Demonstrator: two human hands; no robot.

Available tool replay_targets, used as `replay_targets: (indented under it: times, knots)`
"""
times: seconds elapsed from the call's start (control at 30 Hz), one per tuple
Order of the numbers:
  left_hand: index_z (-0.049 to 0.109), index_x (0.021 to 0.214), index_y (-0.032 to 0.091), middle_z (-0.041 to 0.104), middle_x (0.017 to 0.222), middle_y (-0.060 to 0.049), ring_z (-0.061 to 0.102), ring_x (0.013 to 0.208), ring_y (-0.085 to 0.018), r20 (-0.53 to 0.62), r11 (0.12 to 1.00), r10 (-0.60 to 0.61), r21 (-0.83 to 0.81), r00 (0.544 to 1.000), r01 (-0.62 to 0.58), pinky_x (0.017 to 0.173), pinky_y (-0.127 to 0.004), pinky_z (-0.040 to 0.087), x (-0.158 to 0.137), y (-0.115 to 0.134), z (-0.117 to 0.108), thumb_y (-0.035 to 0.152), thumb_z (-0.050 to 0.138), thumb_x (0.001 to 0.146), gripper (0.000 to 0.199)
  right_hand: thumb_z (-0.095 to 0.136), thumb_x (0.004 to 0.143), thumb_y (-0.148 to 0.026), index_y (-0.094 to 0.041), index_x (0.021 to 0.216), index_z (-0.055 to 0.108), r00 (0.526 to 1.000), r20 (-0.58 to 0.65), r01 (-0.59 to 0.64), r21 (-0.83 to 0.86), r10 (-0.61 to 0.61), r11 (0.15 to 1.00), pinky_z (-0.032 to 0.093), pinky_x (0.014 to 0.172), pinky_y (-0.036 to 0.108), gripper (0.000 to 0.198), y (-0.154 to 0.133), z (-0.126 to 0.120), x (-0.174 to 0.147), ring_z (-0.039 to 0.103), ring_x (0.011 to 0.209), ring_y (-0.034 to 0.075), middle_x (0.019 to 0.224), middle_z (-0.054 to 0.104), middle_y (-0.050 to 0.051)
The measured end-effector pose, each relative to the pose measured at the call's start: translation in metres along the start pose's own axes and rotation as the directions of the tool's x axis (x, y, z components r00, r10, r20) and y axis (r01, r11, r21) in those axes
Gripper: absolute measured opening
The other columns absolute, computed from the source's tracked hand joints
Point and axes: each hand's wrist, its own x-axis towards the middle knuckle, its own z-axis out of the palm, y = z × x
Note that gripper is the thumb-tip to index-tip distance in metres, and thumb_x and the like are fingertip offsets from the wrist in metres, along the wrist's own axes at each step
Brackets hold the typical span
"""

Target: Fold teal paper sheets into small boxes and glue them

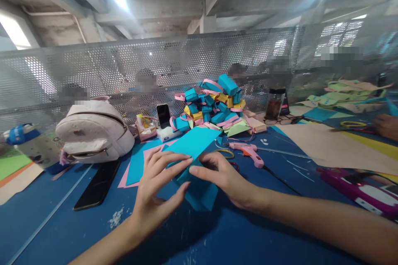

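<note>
A piece of bright blue paper (200, 194), folded into a box-like shape with a long flat flap rising at the far side, is held above the table in front of me. My left hand (158, 174) has its long fingers on the paper's left edge and its thumb lower, near the side face. From the right, my right hand (228, 180) grips the fold, thumb in front and the other fingers bent behind, partly hidden. Beyond stands a heap of folded blue, yellow and pink paper pieces (214, 107). A pink glue gun (251, 153) lies right of my hands.
A white backpack (93, 132), a black phone (98, 184) and a bottle (34, 147) are on the left. To the right lie a purple power strip (357, 192) and large paper sheets (329, 149). Another person's hand (387, 126) is at the right edge. A perforated metal screen (186, 54) runs behind.
</note>
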Motion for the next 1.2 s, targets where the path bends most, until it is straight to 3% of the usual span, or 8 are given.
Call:
replay_targets:
  times: [0.2,0.57,1.2]
  knots:
    - [0.059,0.127,0.03,0.067,0.118,-0.006,0.059,0.111,-0.025,0.005,1.0,0.009,-0.008,1.0,-0.009,0.103,-0.05,0.037,0.0001,-0.0005,-0.0001,0.018,0.064,0.086,0.043,0.073,0.076,-0.051,-0.02,0.079,0.071,1.0,-0.012,0.004,-0.034,-0.004,0.999,0.047,0.068,0.031,0.032,0.0023,-0.0009,-0.0003,0.058,0.076,0.018,0.076,0.066,0.002]
    - [0.059,0.128,0.03,0.068,0.119,-0.006,0.061,0.11,-0.025,0.011,1.0,0.017,-0.011,1.0,-0.017,0.102,-0.049,0.039,0.0019,0.0004,-0.0003,0.019,0.063,0.086,0.044,0.076,0.072,-0.05,-0.019,0.07,0.066,0.999,-0.046,-0.02,-0.031,0.019,0.999,0.043,0.066,0.029,0.033,0.0031,0.0,-0.0005,0.055,0.073,0.017,0.073,0.062,0.001]
    - [0.055,0.13,0.033,0.067,0.12,-0.004,0.06,0.111,-0.023,0.031,0.999,0.002,-0.039,1.0,-0.001,0.108,-0.051,0.031,0.0021,-0.0013,-0.0019,0.017,0.063,0.087,0.047,0.069,0.079,-0.052,-0.023,0.074,0.074,0.999,-0.039,0.032,-0.106,-0.036,0.994,0.043,0.064,0.029,0.03,0.0023,-0.0025,0.0004,0.054,0.073,0.018,0.072,0.062,0.002]
